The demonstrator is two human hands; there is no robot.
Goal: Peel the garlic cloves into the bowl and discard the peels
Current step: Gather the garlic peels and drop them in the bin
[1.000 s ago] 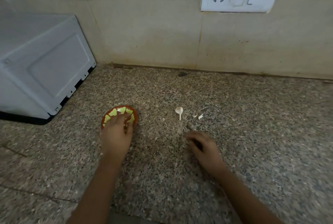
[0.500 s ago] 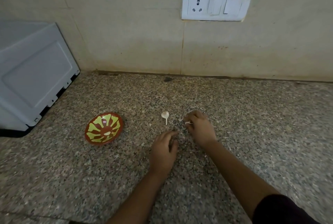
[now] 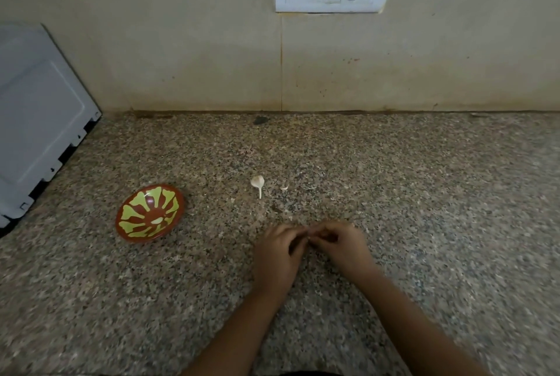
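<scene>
The granite counter [image 3: 424,194] served as workspace. The red-and-green bowl [image 3: 150,212] sat left, holding a peeled clove [image 3: 157,220]. The left hand [image 3: 277,251] and right hand [image 3: 339,244] met, fingers curled together, apparently to peel something; what they pinched stayed hidden. A garlic piece [image 3: 257,182] lay beyond.

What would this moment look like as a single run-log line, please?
left hand, right hand: fingertips together, contents hidden | bowl: one pale piece inside | garlic clove: on counter, untouched
</scene>
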